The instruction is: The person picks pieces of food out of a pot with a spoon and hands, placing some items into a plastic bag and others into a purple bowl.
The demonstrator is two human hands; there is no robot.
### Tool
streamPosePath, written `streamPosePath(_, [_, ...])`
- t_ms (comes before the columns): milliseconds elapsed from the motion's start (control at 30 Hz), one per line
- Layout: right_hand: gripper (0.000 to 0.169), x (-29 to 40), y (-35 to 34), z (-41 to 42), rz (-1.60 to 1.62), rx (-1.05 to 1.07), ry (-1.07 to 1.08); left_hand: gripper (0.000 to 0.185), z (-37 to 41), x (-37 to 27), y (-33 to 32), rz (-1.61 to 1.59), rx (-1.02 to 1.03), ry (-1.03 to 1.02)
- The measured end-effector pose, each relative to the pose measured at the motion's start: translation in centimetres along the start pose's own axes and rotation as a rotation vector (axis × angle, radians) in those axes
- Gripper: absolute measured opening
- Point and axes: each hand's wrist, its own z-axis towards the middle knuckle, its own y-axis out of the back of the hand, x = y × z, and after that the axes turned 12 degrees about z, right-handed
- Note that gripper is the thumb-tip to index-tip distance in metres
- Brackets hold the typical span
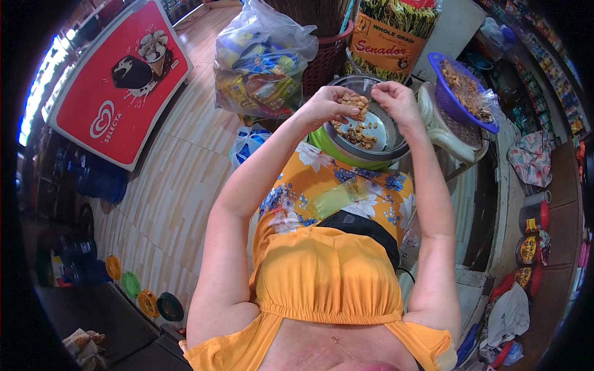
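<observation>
My left hand point(327, 107) holds a small clear plastic bag of peanuts point(356, 105) above a round steel-lined pot point(348, 155) with a green outside. At the bag's upper end, my right hand point(394, 99) pinches what looks like its thin plastic top between thumb and fingers. Loose peanuts point(359, 137) lie on the left side of the pot's bottom. A stack of yellowish clear plastic bags point(336, 199) rests on my lap, over the floral cloth. To the right, a purple plastic colander point(438, 88) holds more peanuts and filled bags on a white plastic stool point(452, 134).
A large clear bag of snack packs point(260, 69) stands at the upper left, beside a dark red basket point(325, 60) of brooms. Behind the pot is a rice sack point(390, 41). A red freezer lid point(125, 83) is at the far left; shelves of sachets point(533, 88) line the right.
</observation>
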Motion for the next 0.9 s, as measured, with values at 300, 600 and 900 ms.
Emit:
streamPosePath(300, [0.015,4.3,3.8,0.2,-1.758,0.304,-0.085,0.031,-1.6,1.0,2.6,-0.077,-0.109,0.017])
streamPosePath(600, [0.019,-4.2,2.1,1.8,-1.114,0.782,-0.276,0.032,-1.4,1.5,2.6,-0.145,-0.121,0.035])
streamPosePath(900, [0.017,-1.6,2.4,0.7,-1.3,0.363,-0.128,0.037,-2.8,1.7,3.4,-0.213,-0.156,-0.035])
